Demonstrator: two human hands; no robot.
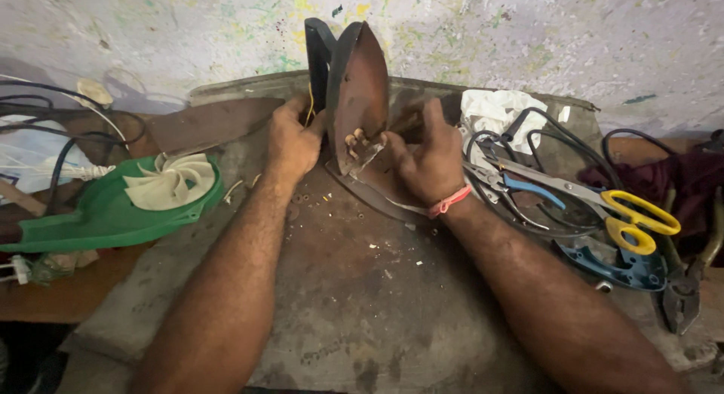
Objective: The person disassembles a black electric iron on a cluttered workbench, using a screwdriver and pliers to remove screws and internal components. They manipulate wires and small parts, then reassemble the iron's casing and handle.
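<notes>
- Two bare forearms reach up from the bottom edge of the frame across a worn, stained workbench [362,288] to a dismantled clothes iron [360,92] standing on end near the wall.
- Left hand [292,141] is closed around the iron's dark upper body from the left side, steadying it upright; a yellow wire [310,100] runs just above the knuckles.
- Right hand [431,162], with a pink thread band [449,201] at the wrist, holds the rusty soleplate's lower edge, thumb and fingers pinching near small pale terminals [360,140] at the base.
- Judging from the grip, the work appears to be at the stage of separating or refitting the soleplate; the next move likely calls for a firm hold with the left while the right works carefully around the terminals.
- Beside the left forearm lies a green plastic housing [98,213] with a cream fan wheel [172,181]; black cables [60,130] trail beyond it.
- Right of the hands sit yellow-handled scissors [603,202], blue-handled pliers [520,187], a blue plastic part [626,269], a white cloth [494,111] and dark pliers [682,296] at the bench edge.
- Hidden: the right fingertips behind the plate, the iron's interior, and whatever fastens the two halves; the scene's left and right edges are cut off.
</notes>
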